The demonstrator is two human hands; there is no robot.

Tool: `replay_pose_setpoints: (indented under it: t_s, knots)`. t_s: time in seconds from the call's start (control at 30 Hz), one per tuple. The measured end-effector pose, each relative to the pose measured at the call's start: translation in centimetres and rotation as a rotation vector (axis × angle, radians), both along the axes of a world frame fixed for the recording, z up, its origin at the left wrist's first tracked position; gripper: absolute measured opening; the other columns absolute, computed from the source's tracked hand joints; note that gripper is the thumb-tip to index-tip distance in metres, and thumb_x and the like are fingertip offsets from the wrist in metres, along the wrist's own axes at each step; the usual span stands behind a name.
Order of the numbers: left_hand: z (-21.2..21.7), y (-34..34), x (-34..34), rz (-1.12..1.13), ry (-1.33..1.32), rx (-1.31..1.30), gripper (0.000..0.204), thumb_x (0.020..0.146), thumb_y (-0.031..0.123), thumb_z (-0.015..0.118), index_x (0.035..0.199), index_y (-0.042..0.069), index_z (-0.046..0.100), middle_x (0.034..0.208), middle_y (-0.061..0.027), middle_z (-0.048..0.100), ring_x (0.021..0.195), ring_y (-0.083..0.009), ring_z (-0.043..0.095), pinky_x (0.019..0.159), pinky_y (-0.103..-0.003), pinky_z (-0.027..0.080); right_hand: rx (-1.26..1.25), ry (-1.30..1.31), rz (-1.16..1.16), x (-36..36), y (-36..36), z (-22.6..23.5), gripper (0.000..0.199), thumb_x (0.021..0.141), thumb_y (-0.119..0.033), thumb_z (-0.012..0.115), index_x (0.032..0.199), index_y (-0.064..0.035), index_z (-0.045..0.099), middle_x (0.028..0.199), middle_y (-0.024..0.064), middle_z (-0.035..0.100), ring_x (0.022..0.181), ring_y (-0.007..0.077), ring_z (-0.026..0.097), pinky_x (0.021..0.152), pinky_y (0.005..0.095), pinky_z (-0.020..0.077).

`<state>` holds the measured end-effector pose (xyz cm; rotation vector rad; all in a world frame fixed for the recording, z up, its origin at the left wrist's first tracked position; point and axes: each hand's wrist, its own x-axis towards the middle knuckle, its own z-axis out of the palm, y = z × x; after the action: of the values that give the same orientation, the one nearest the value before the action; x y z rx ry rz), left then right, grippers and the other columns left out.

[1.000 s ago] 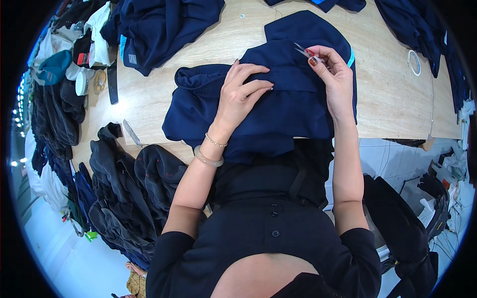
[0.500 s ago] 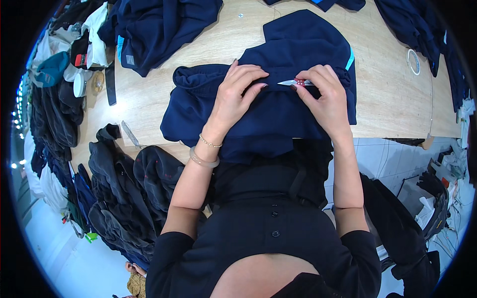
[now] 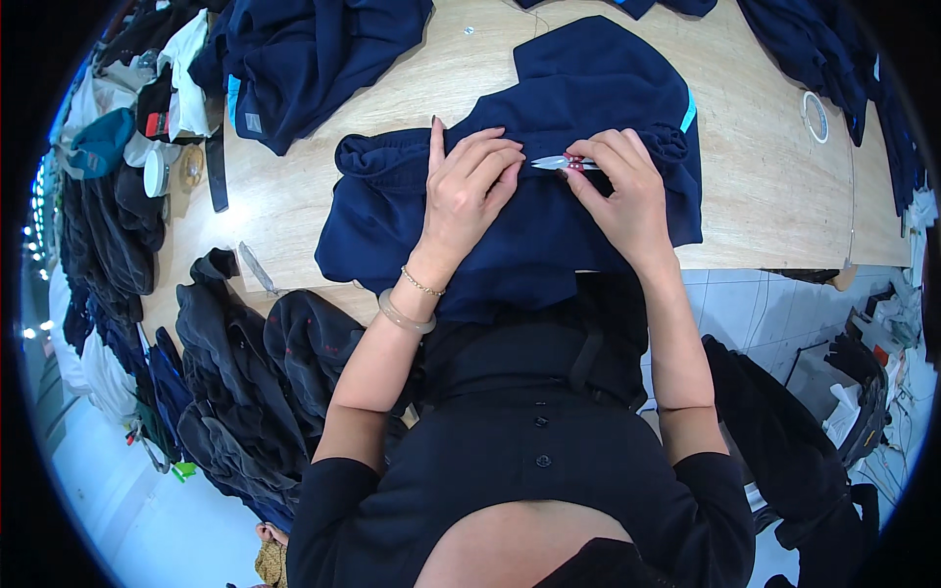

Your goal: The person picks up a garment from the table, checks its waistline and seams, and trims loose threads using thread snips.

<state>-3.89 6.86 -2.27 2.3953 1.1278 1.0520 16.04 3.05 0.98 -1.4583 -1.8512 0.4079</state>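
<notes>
A navy blue garment [image 3: 608, 88] lies spread on the table in front of me, its gathered waistband running crosswise under both hands. My right hand [image 3: 622, 186] grips small thread snips [image 3: 554, 163] with a red handle part, the pointed silver blades aimed left just above the band. Close to the blade tips, my left hand [image 3: 470, 191] has its thumb and fingertips pinched together over the cloth, with one finger raised away from the others. Whatever sits in that pinch is too small or hidden to make out.
Another navy garment [image 3: 323, 59] lies at the far left of the wooden table [image 3: 774, 196], and more navy cloth [image 3: 804, 59] at the far right. A white tape roll [image 3: 815, 117] rests on the right side. Dark garments [image 3: 245, 363] are heaped at the near left.
The snips have moved a little left, toward my left hand, and their blades show more parted. My left fingers have drawn together into a pinch, with one finger lifted.
</notes>
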Motion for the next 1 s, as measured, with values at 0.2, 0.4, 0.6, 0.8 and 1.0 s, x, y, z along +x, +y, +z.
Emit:
replay_pose_setpoints:
  t_s: [0.2, 0.4, 0.6, 0.8, 1.0]
  knots:
    - [0.3, -0.1, 0.1, 0.008, -0.001, -0.029, 0.01, 0.079, 0.003, 0.071, 0.087, 0.008, 0.069, 0.096, -0.0011, 0.07, 0.104, -0.0192, 0.066, 0.111, -0.059, 0.025, 0.007, 0.006, 0.021, -0.5, 0.2, 0.0, 0.018, 0.073, -0.002, 0.073, 0.088, -0.0024, 0.063, 0.085, 0.0064, 0.058, 0.08, 0.0229, 0.055, 0.068, 0.0313, 0.0475]
    - [0.8, 0.1, 0.0, 0.025, -0.032, -0.034, 0.009, 0.082, 0.003, 0.068, 0.09, 0.008, 0.068, 0.094, -0.002, 0.069, 0.098, -0.019, 0.066, 0.107, -0.054, 0.034, 0.019, 0.113, -0.007, -0.2, 0.9, -0.1, 0.015, 0.076, -0.002, 0.071, 0.089, -0.0016, 0.063, 0.086, 0.0054, 0.058, 0.081, 0.0183, 0.057, 0.069, 0.0269, 0.0466]
    - [4.8, 1.2, -3.0, 0.231, -0.87, -0.398, 0.022, 0.104, 0.008, 0.034, 0.09, -0.001, 0.049, 0.1, -0.016, 0.066, 0.096, -0.0197, 0.064, 0.091, -0.032, 0.049, -0.154, 0.881, -0.2, 3.6, 0.9, 3.7, 0.02, 0.091, -0.02, 0.068, 0.101, -0.0047, 0.061, 0.095, 0.002, 0.06, 0.088, 0.0076, 0.057, 0.08, 0.0209, 0.0462]
    - [6.4, 3.5, -8.0, 0.041, 0.137, -0.295, 0.039, 0.082, 0.009, 0.066, 0.121, 0.009, 0.059, 0.109, -0.008, 0.064, 0.103, -0.0254, 0.059, 0.092, -0.037, 0.041, -0.3, 0.235, -0.314, 8.7, 1.2, 5.0, 0.012, 0.084, -0.014, 0.072, 0.084, -0.0033, 0.066, 0.089, 0.0009, 0.063, 0.08, 0.0116, 0.062, 0.076, 0.0256, 0.0481]
    - [7.0, -0.6, -7.4, 0.099, 0.407, -0.001, 0.032, 0.071, 0.001, 0.069, 0.1, 0.013, 0.063, 0.093, -0.0008, 0.057, 0.096, -0.0194, 0.055, 0.098, -0.041, 0.031, -0.274, -0.191, -0.077, 6.4, -1.7, 4.9, 0.009, 0.08, -0.008, 0.07, 0.089, -0.0082, 0.071, 0.105, 0.0014, 0.069, 0.086, 0.0228, 0.068, 0.075, 0.0289, 0.053]
